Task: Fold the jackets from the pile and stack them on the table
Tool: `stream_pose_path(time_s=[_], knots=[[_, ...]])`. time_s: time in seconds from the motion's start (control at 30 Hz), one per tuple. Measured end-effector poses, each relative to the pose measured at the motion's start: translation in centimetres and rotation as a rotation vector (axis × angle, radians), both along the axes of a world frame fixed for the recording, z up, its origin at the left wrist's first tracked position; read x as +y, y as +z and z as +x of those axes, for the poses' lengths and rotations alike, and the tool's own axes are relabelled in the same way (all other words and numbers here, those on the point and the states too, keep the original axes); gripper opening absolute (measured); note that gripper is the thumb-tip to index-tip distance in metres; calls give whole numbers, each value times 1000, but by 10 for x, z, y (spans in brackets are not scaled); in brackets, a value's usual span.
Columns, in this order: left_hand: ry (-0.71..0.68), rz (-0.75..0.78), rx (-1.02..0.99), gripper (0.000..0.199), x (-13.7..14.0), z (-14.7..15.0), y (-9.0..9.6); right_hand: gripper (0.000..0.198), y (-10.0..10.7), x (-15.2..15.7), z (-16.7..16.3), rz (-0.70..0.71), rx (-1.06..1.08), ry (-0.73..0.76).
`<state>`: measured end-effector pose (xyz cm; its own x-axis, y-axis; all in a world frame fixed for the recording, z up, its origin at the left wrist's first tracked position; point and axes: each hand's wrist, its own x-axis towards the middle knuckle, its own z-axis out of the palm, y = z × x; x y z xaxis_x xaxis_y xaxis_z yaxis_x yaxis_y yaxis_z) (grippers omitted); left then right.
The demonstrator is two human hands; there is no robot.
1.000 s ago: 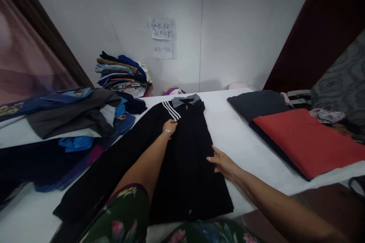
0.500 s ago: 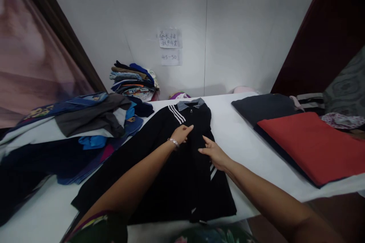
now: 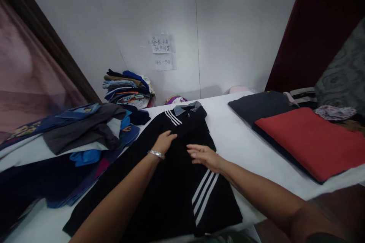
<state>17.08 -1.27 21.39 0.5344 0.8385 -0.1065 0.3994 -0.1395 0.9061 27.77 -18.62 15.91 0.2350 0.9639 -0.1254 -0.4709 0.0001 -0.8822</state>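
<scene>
A black long-sleeved jacket (image 3: 159,201) with a grey collar and white stripes lies face up on a white table (image 3: 225,136). Its collar and short zip pull point towards the wall. One sleeve stretches out to the lower left, while the right side is folded inward, with three white stripes slanting across the lower front. On the chest, my left hand (image 3: 164,143) has its fingers closed on the cloth. To its right my right hand (image 3: 204,157) lies over the folded side, fingers stretched out and slightly apart.
Loose clothes (image 3: 82,129) are heaped on the left. Behind them stands a stack of folded garments (image 3: 127,87). A red folded garment (image 3: 308,140) and a dark grey one (image 3: 259,106) lie on the right. Paper signs (image 3: 163,52) hang on the wall.
The jacket's right side has been drawn inward, bringing the striped sleeve further across the lower front. Both hands have shifted left, and the right hand's fingers have straightened.
</scene>
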Motion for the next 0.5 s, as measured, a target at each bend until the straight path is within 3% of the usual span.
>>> stream_pose_path(time_s=[0.1, 0.23, 0.37, 0.5], knots=[[183, 14, -96, 29, 30, -7, 14, 38, -2, 17, 45, -36, 8, -183], [185, -17, -195, 27, 53, -17, 18, 31, -1, 54, 116, -88, 135, -403], [194, -41, -236, 28, 47, -25, 15, 27, -6, 102, 168, -140, 145, -486], [76, -102, -211, 26, 26, -33, 20, 31, -9, 151, 197, -170, 116, -498]])
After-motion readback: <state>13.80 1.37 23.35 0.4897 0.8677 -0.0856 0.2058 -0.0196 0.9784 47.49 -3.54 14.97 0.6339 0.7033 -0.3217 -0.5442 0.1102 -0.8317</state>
